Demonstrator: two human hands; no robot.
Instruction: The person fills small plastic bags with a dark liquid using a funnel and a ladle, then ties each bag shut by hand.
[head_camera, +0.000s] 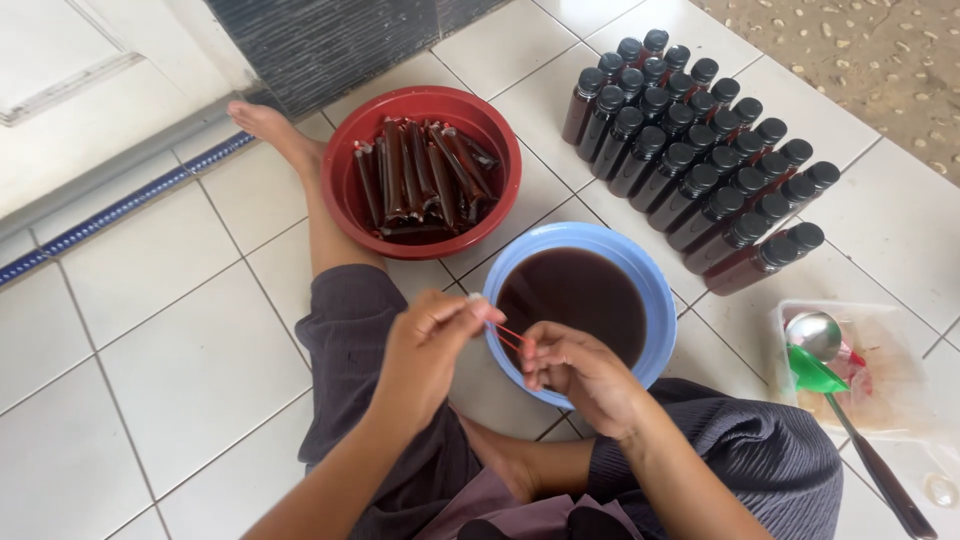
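Hands (500, 350) pinch a red rubber band (512, 337) over the blue bowl (660, 290) of dark liquid, beside a red bowl (350, 140) of filled tubes.

Lighting: soft, even daylight; scene bright overall, no hard shadows. You get only faint shading under the blue bowl (655, 300) and red bowl (345, 200). Glare: pale sheen on white floor tiles (150, 330), small highlights on bottle caps (700, 180) and ladle (812, 333). Dark liquid reflects little. Focus: sharp at centre; left hand (425, 350) and right hand (575, 370) slightly soft w/ motion blur. Wide-angle bend visible at frame edges.
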